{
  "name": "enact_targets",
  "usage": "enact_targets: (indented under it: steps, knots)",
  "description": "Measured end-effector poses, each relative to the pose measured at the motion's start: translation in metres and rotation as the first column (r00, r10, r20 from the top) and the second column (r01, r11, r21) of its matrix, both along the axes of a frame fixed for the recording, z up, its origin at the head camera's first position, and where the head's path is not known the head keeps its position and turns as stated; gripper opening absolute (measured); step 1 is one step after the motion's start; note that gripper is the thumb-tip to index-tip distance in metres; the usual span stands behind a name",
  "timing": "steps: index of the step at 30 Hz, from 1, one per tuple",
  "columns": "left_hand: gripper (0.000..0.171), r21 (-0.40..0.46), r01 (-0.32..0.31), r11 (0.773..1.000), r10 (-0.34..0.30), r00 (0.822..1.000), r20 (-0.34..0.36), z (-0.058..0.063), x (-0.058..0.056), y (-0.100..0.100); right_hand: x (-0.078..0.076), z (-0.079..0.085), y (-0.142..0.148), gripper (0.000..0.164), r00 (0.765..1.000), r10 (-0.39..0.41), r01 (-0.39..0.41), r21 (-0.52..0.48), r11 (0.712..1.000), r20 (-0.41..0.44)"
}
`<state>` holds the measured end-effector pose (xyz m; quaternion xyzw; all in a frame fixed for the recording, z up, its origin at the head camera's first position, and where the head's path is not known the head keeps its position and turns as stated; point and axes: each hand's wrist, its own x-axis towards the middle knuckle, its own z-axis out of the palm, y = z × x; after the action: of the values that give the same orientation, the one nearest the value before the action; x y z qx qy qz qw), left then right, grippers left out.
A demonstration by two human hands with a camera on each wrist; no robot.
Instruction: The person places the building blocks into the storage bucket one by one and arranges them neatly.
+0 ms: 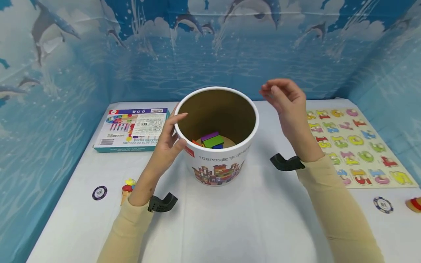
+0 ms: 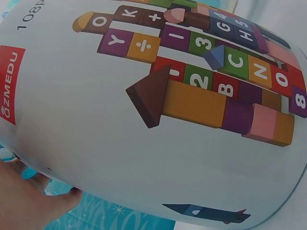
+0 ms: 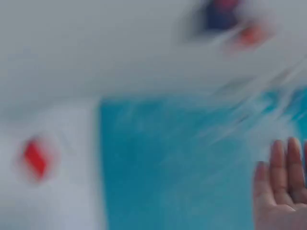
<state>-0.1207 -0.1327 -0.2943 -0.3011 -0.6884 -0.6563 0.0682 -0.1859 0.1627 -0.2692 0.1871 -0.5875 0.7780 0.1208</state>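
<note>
A tall white paper bucket (image 1: 213, 157), printed with colourful block buildings, stands on the table. Colored blocks (image 1: 213, 140) in purple, green, blue and orange lie at its bottom. My left hand (image 1: 167, 148) holds the bucket at its left rim, one fingertip over the edge and the thumb against the outer wall. The left wrist view shows the printed bucket wall (image 2: 110, 158) close up, with the left fingers beside it. To the right of the bucket, my right hand (image 1: 289, 109) is raised in the air with loosely extended fingers, holding nothing. The right wrist view is blurred.
A flat boxed beaded set (image 1: 138, 128) lies behind left. A letter puzzle board (image 1: 361, 146) covers the right side. Poker chips (image 1: 99, 193) lie at left and right. An ice-cream-shaped toy (image 1: 127, 190) is by the left wrist, and a round red-and-tan piece (image 1: 415, 204) is at the right edge.
</note>
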Motion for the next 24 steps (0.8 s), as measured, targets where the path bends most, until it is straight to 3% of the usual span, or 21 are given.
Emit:
enact_targets:
  steps: [3,5,7,9,12,14,16,19,21,24]
  knots:
    - [0.074,0.003,0.000,1.000,0.000,1.000,-0.003,-0.001,-0.001,-0.001,-0.013,-0.046,0.022,0.033,0.971,-0.047,0.012,0.150,0.989,0.233]
    - [0.073,0.006,0.002,1.000,-0.002,1.000,-0.004,-0.005,-0.003,-0.002,-0.020,-0.075,0.031,0.040,0.940,-0.093,-0.020,0.324,0.946,0.329]
    - [0.071,0.011,0.008,1.000,-0.007,1.000,-0.006,-0.009,-0.007,-0.003,-0.026,-0.098,0.037,0.048,0.916,-0.146,-0.060,0.487,0.871,0.374]
    - [0.070,0.013,0.009,1.000,-0.009,1.000,-0.007,-0.014,-0.010,-0.004,-0.030,-0.114,0.040,0.056,0.905,-0.165,-0.126,0.620,0.774,0.391]
    - [0.069,0.012,0.008,1.000,-0.008,1.000,-0.007,-0.020,-0.014,-0.004,-0.034,-0.130,0.039,0.067,0.921,-0.141,-0.208,0.762,0.613,0.364]
    - [0.069,0.010,0.008,1.000,-0.008,1.000,-0.012,-0.021,-0.015,-0.005,-0.034,-0.135,0.036,0.072,0.944,-0.092,-0.221,0.814,0.538,0.318]
    - [0.070,0.009,0.009,1.000,-0.009,1.000,-0.019,-0.020,-0.015,-0.005,-0.034,-0.139,0.033,0.076,0.970,-0.042,-0.185,0.843,0.505,0.238]
    - [0.070,0.008,0.009,1.000,-0.009,1.000,-0.017,-0.016,-0.012,-0.004,-0.033,-0.145,0.028,0.077,0.992,-0.040,-0.087,0.877,0.473,0.120]
    - [0.070,0.008,0.008,1.000,-0.008,1.000,-0.011,-0.011,-0.009,-0.003,-0.032,-0.149,0.025,0.075,0.995,-0.079,-0.024,0.894,0.446,0.067]
    - [0.071,0.008,0.009,1.000,-0.009,1.000,-0.005,-0.005,-0.004,-0.001,-0.031,-0.153,0.023,0.069,0.986,-0.159,0.014,0.908,0.419,0.058]
